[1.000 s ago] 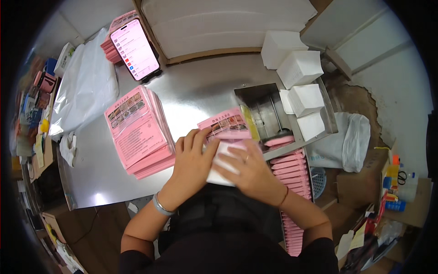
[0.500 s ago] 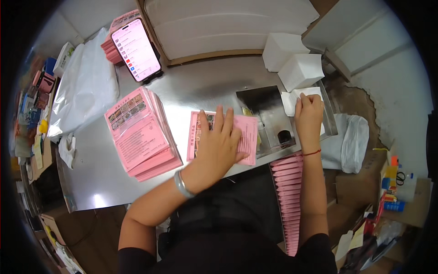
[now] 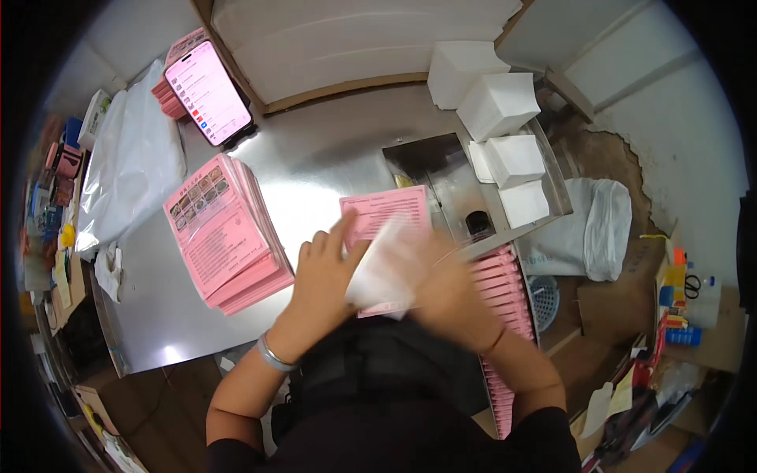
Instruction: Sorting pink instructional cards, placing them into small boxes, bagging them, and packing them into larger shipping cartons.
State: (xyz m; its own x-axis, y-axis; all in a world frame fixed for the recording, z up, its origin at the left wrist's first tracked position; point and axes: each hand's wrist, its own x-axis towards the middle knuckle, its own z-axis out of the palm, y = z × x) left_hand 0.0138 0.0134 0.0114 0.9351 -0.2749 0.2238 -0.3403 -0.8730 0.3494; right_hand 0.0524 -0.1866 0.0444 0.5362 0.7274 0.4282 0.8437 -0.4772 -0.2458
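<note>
**Napkin (image 3: 388, 264) Spread Over Pink Sheet (image 3: 386, 206)**

Rows of small dark print crossed the pink sheet, at the near edge of a shiny steel table (image 3: 303, 154); the thin white napkin blurred above it. The left hand (image 3: 325, 272) had its fingers parted at the napkin's left edge, the smeared right hand (image 3: 453, 296) at its right; neither grip could be told. Half a second earlier, the right hand was at the folded white stacks (image 3: 516, 160). Leftward lay a pink pile (image 3: 229, 244) with food photos and print, a lit phone (image 3: 207, 93) beyond.
</note>
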